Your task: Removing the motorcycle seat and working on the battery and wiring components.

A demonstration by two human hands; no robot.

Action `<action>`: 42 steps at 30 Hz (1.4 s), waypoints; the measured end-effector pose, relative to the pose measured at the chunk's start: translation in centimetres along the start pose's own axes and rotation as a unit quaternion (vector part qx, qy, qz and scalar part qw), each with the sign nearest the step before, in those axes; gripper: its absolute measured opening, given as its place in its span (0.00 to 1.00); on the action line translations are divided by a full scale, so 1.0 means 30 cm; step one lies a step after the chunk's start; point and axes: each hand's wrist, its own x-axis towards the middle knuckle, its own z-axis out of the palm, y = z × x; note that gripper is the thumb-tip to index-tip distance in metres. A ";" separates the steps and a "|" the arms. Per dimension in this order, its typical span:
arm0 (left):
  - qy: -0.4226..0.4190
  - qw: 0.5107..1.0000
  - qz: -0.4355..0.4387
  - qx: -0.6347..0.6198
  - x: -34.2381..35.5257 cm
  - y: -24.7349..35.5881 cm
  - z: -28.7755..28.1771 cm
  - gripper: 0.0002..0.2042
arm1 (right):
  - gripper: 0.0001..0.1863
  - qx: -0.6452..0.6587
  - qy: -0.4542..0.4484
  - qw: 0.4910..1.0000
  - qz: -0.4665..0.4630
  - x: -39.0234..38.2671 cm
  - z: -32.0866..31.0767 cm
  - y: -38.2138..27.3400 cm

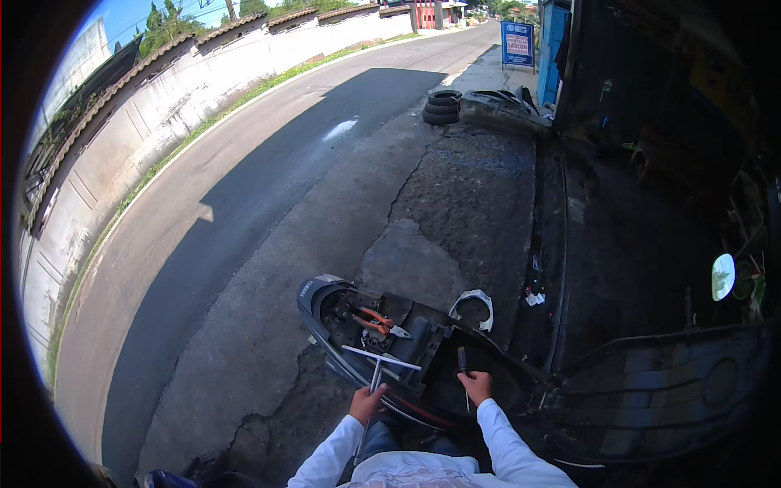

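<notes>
My left hand [368, 403] is closed round the shaft of a silver T-handle wrench [381, 358], its crossbar up over the near side of a dark motor scooter's rear body [358, 374]. In my closed right hand [476, 385] is a screwdriver [462, 360], black handle upward and thin shaft pointing down, over the open under-seat compartment [439, 390]. Pliers with orange handles [376, 319] lie on the scooter's tail section, jaws toward the compartment. The seat [659, 390] is tipped open to the right, its underside showing.
A pale curved part [473, 302] lies just beyond the scooter. Stacked tyres [442, 107] stand farther off beside a blue sign board [517, 45]. A road [268, 154] and long white wall [179, 98] run along the left. A mirror [722, 276] shows at right.
</notes>
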 end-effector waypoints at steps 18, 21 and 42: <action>-0.155 0.970 0.017 -0.189 0.301 0.149 -0.050 0.10 | 0.20 -0.113 -0.036 0.981 -0.152 -0.350 0.410 -0.626; -0.132 0.965 0.002 -0.225 0.280 0.180 -0.099 0.09 | 0.17 -0.007 -0.029 0.993 -0.118 -0.431 0.330 -0.569; 0.118 0.968 0.094 -0.200 0.072 0.143 -0.462 0.08 | 0.06 -0.379 -0.116 0.897 -0.197 -0.283 0.123 0.047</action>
